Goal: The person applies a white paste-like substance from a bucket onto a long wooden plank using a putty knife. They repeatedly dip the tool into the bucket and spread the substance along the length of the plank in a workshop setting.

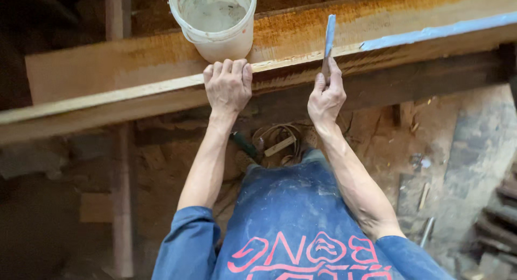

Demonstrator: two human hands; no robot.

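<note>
The right hand [325, 97] hides the putty knife's [329, 38] handle.

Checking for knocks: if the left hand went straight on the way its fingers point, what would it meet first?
The left hand rests on the plank edge, fingers pointing up the picture. Straight ahead stands the white bucket; the fingertips look nearly against its base already, though depth is hard to judge.
</note>
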